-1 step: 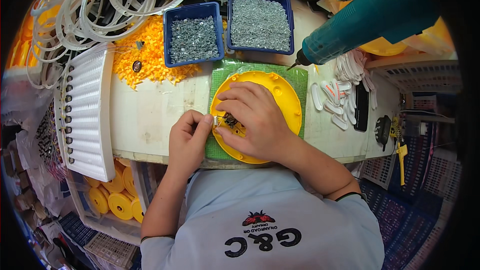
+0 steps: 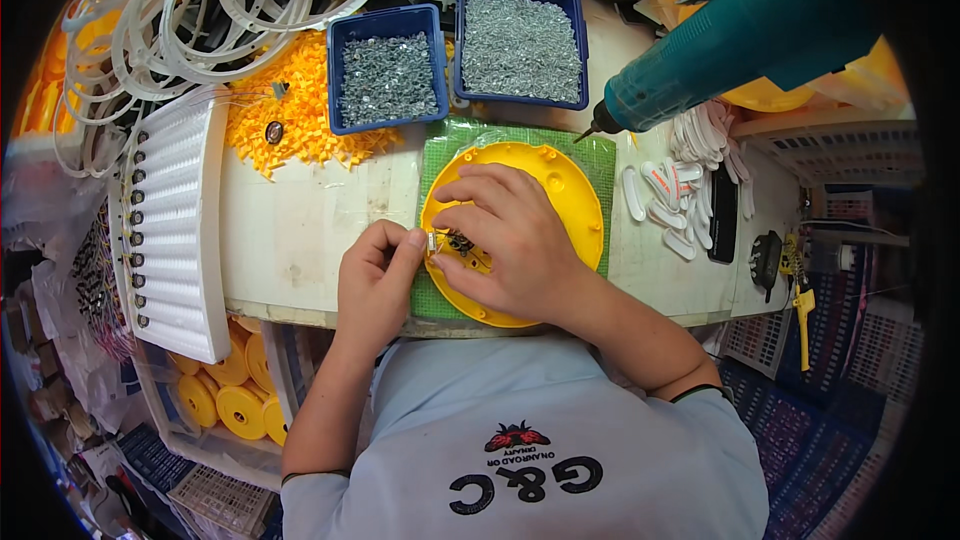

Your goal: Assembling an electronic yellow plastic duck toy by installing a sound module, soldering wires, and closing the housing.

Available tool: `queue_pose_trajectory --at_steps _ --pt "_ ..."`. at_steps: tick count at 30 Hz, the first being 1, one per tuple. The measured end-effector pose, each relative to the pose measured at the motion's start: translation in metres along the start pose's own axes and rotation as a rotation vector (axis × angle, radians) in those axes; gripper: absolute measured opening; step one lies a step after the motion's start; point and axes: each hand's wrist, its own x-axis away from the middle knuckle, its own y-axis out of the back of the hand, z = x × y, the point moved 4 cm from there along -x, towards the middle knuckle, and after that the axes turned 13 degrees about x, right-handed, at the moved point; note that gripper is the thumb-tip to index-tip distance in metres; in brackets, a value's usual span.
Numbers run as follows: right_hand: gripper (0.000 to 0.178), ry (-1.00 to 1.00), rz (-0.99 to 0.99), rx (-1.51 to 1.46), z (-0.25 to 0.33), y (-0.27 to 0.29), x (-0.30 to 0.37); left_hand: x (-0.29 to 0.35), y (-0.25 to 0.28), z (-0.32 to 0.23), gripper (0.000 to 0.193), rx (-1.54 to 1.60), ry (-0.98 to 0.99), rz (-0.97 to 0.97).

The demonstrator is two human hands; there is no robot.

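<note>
On a green cutting mat (image 2: 430, 305) lies a round yellow plastic shell (image 2: 572, 205), its inner side with raised posts facing up. My left hand (image 2: 375, 280) is at the shell's left edge, thumb and forefinger pinched on a small white part (image 2: 432, 242). Across the shell reaches my right hand (image 2: 522, 245), its fingers bent and its thumb close to the same white part. Between that thumb and fingers sit a dark component (image 2: 459, 242) and thin wires. The right palm hides much of the shell, and what the fingertips grip cannot be made out.
Behind the mat stand two blue bins of screws (image 2: 388, 80) (image 2: 522, 45). A teal power screwdriver (image 2: 690, 65) hangs at right, bit near the mat. White curved pieces (image 2: 680, 195) lie beneath it. At left are a white foam tray (image 2: 180, 230) and orange bits (image 2: 300, 90).
</note>
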Motion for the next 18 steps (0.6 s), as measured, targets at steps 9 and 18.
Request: queue_pose_trajectory --at_steps 9,18 --pt "0.026 0.031 0.037 0.026 -0.0005 -0.0021 0.0005 -0.0012 0.0007 -0.0026 0.024 0.065 0.043 -0.081" --pt "0.025 0.038 0.041 0.078 0.0004 -0.0037 0.001 -0.0018 -0.0024 -0.0049 0.026 -0.018 0.064 -0.035"
